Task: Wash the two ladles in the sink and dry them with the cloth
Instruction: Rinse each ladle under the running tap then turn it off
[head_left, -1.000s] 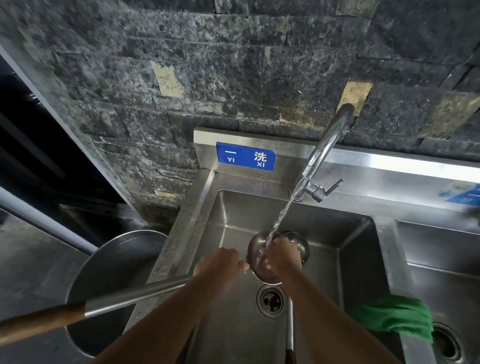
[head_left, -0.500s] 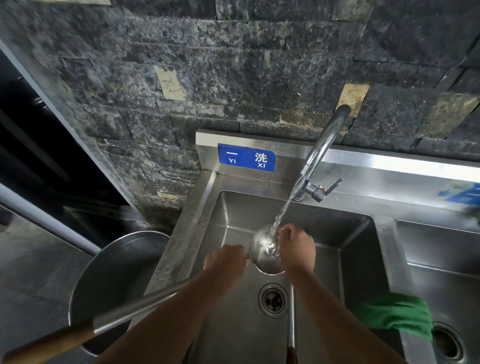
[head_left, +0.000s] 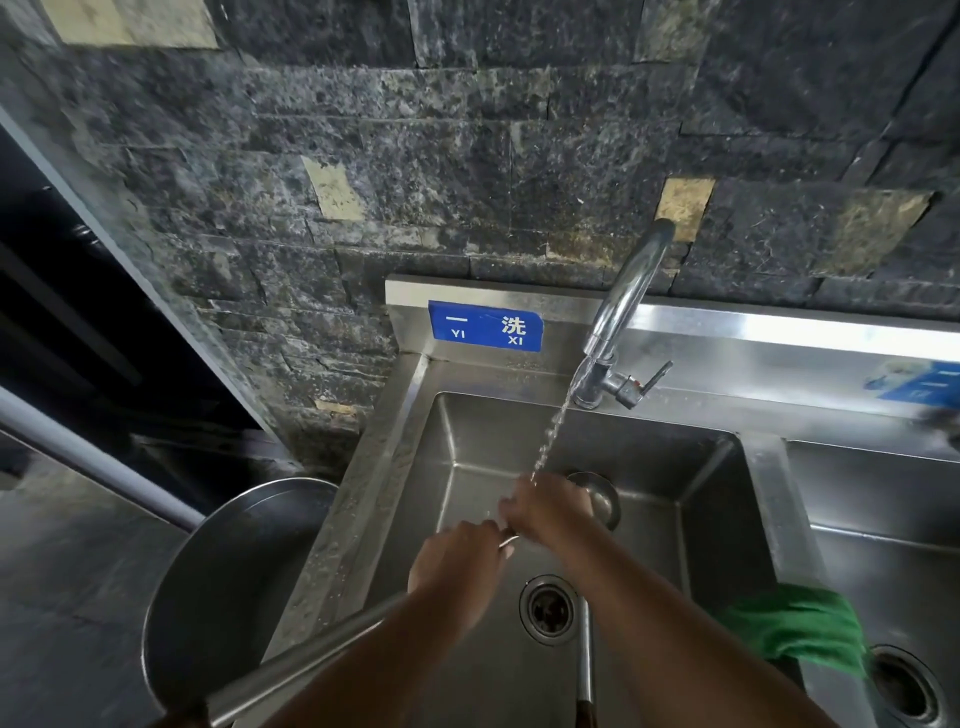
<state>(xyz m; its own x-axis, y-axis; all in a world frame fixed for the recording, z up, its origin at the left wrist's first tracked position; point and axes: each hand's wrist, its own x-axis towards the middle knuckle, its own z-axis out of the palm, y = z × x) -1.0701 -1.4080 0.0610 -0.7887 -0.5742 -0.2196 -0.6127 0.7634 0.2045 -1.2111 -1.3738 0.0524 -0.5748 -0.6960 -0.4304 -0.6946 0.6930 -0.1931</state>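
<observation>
Stainless steel sink basin (head_left: 447, 467): landmark, set against a dark stone-tile wall (head_left: 415, 156), with a round drain (head_left: 548, 609) in its floor.

Chrome gooseneck tap (head_left: 623, 306): behind the basin's back rim; a thin stream of water (head_left: 550, 436) falls from it onto the right hand.

Long-handled steel ladle with wooden grip (head_left: 311, 662): handle slants out over the basin's left rim; its bowl is hidden by the hands.

Left hand (head_left: 457, 566): over the basin, fingers curled tight round the ladle's handle near the bowl end.

Right hand (head_left: 550, 506): over the basin's centre, under the stream, fingers bent; what they press on cannot be told.

Second steel ladle (head_left: 597, 499): lying in the basin, bowl near the back, shaft (head_left: 584, 654) running past the drain.

Green cloth (head_left: 800, 626): crumpled on the basin's right rim.

Large round steel pan (head_left: 218, 587): just left of the basin.

Blue sign (head_left: 485, 326): on the splashback behind the basin.
</observation>
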